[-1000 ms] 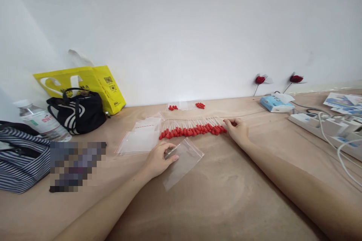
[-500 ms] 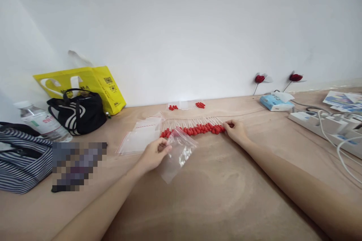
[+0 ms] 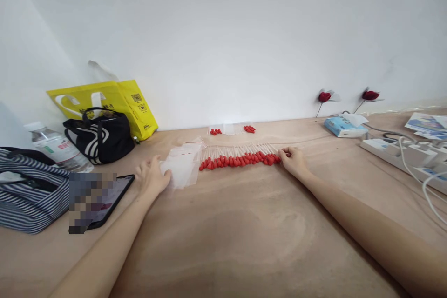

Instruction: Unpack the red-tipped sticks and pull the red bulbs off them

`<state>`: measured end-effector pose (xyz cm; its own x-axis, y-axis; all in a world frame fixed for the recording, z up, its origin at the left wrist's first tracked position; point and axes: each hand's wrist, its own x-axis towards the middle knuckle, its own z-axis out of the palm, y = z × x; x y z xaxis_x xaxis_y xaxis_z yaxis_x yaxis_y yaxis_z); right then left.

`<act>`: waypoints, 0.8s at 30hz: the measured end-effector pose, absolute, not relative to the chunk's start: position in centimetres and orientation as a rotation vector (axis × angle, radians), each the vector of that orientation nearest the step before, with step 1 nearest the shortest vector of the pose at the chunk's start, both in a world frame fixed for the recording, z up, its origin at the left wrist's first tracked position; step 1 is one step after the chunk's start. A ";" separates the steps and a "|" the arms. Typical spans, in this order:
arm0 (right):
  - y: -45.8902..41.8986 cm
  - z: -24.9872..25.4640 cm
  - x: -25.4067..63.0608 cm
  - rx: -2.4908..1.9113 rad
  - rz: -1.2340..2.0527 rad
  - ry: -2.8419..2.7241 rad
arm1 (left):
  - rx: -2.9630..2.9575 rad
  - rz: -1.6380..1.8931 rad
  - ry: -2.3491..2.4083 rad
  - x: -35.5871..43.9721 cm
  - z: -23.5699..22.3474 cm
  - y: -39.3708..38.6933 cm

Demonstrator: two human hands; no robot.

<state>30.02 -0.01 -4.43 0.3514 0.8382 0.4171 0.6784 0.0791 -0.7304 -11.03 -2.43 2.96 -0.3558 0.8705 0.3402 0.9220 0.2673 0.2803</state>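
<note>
Your left hand [image 3: 152, 178] has moved off to the left since the earlier head view, and it no longer holds up a clear bag. Its fingers are spread apart, right by the left edge of the pile of clear zip bags [image 3: 181, 167]. You have your right hand [image 3: 282, 152] at the right end of the row of red-tipped sticks [image 3: 240, 160]. Its thumb and finger are bent close to the last stick, but I cannot tell if they pinch it. That row lies between your two hands. Past it are two little red bunches, one on the left [image 3: 215, 132] and one on the right [image 3: 249, 129]. Left of your left hand is a black phone [image 3: 112, 202], partly blurred.
</note>
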 end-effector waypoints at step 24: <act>-7.4 -1.2 25.6 -0.883 0.301 -2.651 | -3.175 -0.161 -1.167 -2.0 1.6 -7.6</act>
<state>25.64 -7.45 -1.19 -0.7537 0.6113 0.2415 0.5416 0.7858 -0.2987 -1.97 -7.61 1.59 0.7616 0.6480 0.0046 0.6249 -0.7363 0.2594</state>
